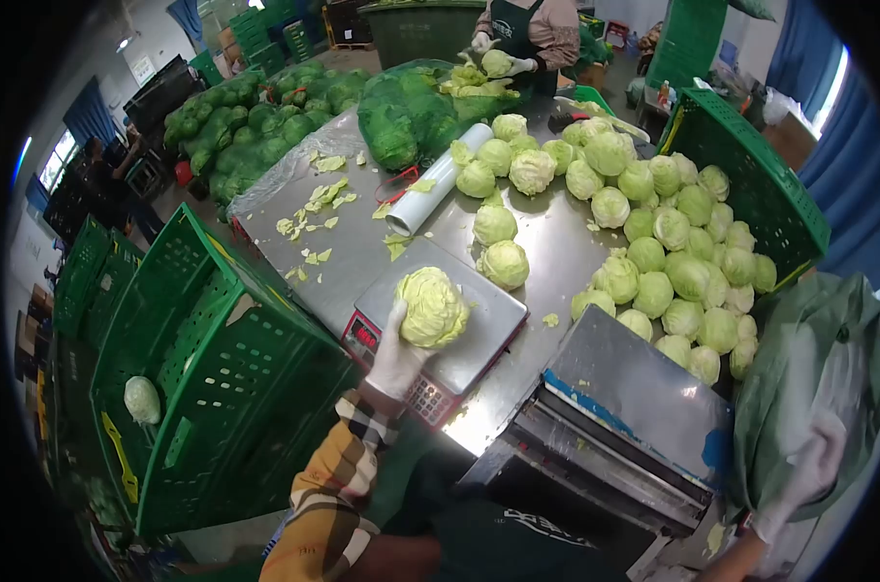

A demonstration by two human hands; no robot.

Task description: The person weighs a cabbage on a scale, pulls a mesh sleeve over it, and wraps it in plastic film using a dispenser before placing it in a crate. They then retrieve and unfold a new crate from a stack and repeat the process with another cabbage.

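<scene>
I see the cabbage (432,307) sitting on the platform of the scale (488,335), near the front edge of the steel table (357,247). My left hand (398,357), in a white glove, is cupped against the near side of that cabbage with the thumb up along its flank, so it grips the head while the head rests on the scale. The sleeve behind it is a yellow and brown plaid. My right hand (810,470), also gloved, is low at the right edge of view, curled closed on the clear plastic bag (828,378) that lies against green cloth there.

Just beyond the scale two more trimmed heads (499,247) lie on the table, and a roll of clear wrap (438,179) lies slanted to their left. Loose leaf scraps (319,199) are scattered over the left part of the table. To the right a large heap of cabbages (672,252) fills the table up to a tilted green crate (750,175). Right of the scale and nearer to me stands a metal wrapping machine (634,398).

On my left an open green crate (217,359) leans against the table, with one wrapped cabbage (142,399) inside it. Further back a net sack of greens (401,116) lies on the table, and another person (522,34) in an apron stands at the far end holding a head
</scene>
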